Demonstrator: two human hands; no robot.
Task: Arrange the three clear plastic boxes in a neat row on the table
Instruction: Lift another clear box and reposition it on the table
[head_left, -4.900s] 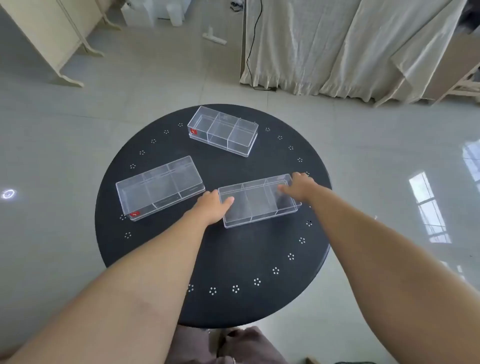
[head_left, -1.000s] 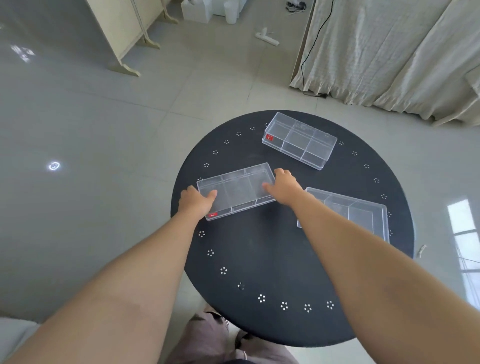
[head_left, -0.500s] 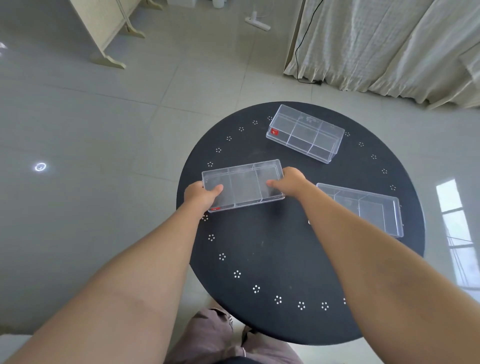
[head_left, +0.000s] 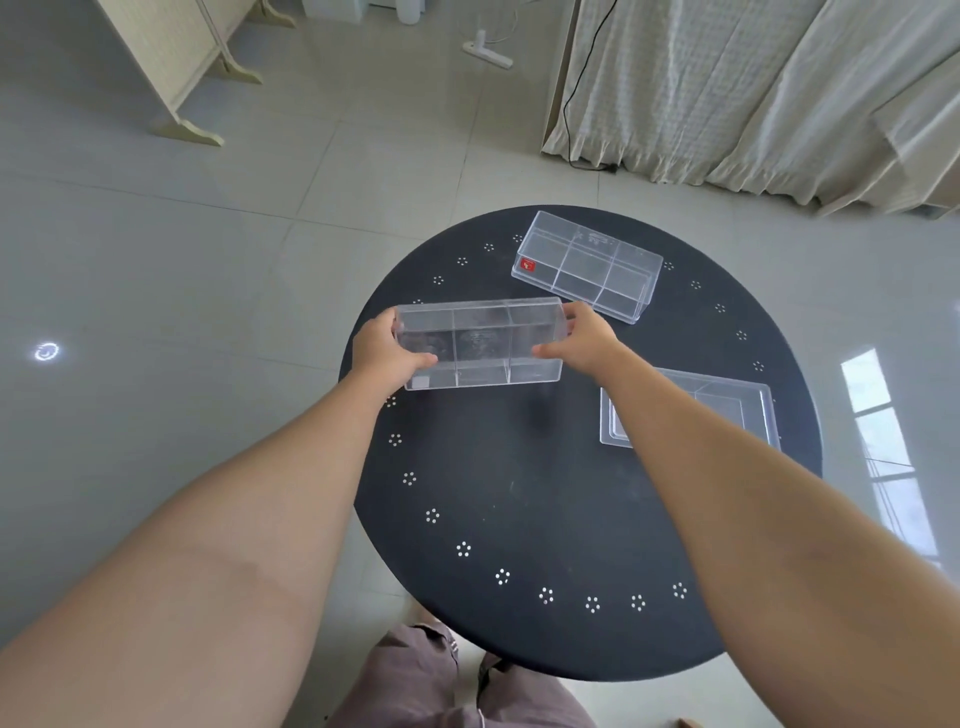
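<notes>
Three clear plastic boxes with inner dividers are on or over a round black table (head_left: 545, 499). The left box (head_left: 480, 345) is lifted and tilted towards me above the table's left side. My left hand (head_left: 382, 351) grips its left end and my right hand (head_left: 584, 340) grips its right end. A second box (head_left: 589, 265) with a red label lies flat at the far side of the table. A third box (head_left: 727, 410) lies at the right, partly hidden behind my right forearm.
White flower-shaped dots ring the table's rim. A grey tiled floor surrounds the table. Cloth-draped furniture (head_left: 753, 88) with a black cable stands behind it, and a cream folding screen (head_left: 176, 67) stands far left. My lap shows below the table's near edge.
Both hands have raised the left box off the table and tipped it up towards me. The other two boxes have stayed where they were.
</notes>
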